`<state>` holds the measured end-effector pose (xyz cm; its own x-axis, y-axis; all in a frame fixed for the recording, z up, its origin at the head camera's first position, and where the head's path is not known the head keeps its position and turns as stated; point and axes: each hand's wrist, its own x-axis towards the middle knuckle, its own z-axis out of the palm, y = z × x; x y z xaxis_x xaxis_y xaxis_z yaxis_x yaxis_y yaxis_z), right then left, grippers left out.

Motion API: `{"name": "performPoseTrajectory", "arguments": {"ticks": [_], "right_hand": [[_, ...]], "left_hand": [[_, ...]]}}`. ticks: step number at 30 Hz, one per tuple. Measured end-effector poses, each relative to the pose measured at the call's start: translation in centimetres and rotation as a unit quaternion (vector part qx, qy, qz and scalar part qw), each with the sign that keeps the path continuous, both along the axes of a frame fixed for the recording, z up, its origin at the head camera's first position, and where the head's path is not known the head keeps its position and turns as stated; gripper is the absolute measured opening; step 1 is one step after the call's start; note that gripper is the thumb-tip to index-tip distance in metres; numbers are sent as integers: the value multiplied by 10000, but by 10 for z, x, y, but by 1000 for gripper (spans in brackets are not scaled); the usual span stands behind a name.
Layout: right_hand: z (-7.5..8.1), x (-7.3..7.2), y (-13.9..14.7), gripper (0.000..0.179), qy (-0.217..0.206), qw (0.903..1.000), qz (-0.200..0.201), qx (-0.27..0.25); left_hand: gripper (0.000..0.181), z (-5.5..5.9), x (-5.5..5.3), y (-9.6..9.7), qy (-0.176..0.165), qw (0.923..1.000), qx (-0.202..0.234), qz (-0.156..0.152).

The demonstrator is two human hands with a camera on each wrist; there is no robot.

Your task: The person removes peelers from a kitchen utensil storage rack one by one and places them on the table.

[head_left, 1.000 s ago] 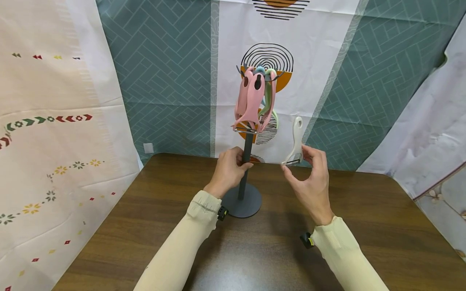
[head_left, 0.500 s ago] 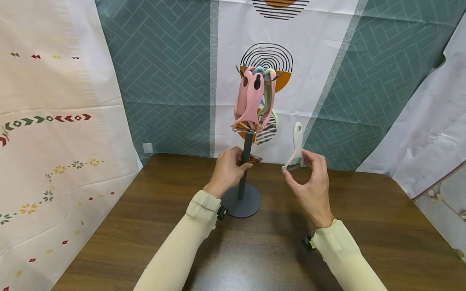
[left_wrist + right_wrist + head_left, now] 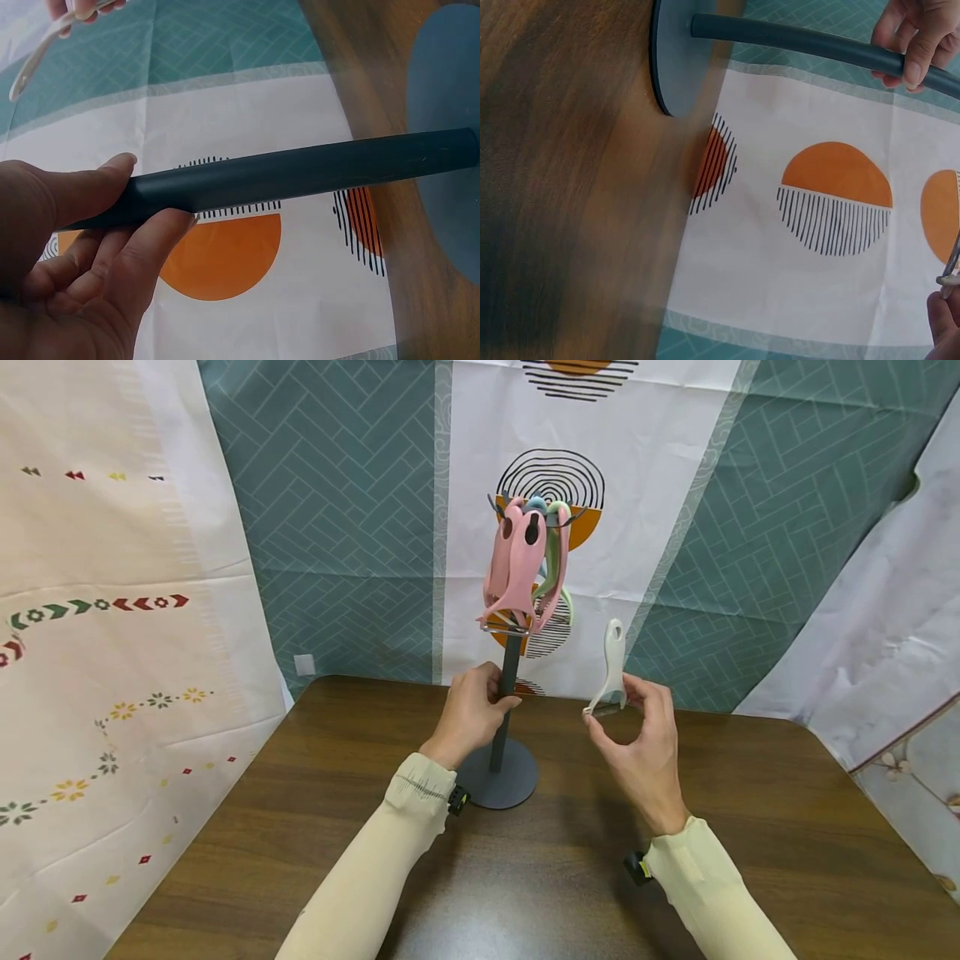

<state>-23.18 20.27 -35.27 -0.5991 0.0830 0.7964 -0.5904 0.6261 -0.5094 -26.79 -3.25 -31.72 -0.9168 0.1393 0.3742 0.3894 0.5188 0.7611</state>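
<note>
My left hand (image 3: 472,706) grips the dark grey post (image 3: 300,176) of an upright stand, thumb on one side and fingers on the other. The round base (image 3: 498,781) of the stand rests on the table. From hooks at its top hang several peelers, with pink peelers (image 3: 522,564) in front and a green peeler (image 3: 553,556) and a blue one partly hidden behind. To the right of the stand, my right hand (image 3: 645,743) pinches a white peeler (image 3: 614,660) by the two sides of its blade end. Its handle, with a hole, points up.
A brown wooden table (image 3: 337,860) lies beneath both arms. Behind it hangs a green and white patterned cloth (image 3: 352,543), close to the table's back edge. A cream embroidered cloth (image 3: 112,677) covers the left side, and pale fabric (image 3: 870,610) hangs at the right.
My right hand has lowered slightly with the white peeler, and the peeler's blade end has tilted a little. My left hand and the stand have kept still.
</note>
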Motion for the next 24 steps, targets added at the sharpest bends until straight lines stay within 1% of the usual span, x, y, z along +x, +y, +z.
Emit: {"name": "performPoseTrajectory", "arguments": {"ticks": [8,15,24], "right_hand": [[-5,0,1,68,-27,10000,-17,68],[-9,-1,0,67,-44,10000,72,-26],[-16,-2,-1,67,-278,9996,46,-41]], "left_hand": [[16,1,0,-1,-5,10000,-61,27],[16,-1,-2,0,13,10000,-78,48],[17,0,0,-1,-33,9999,-92,59]]}}
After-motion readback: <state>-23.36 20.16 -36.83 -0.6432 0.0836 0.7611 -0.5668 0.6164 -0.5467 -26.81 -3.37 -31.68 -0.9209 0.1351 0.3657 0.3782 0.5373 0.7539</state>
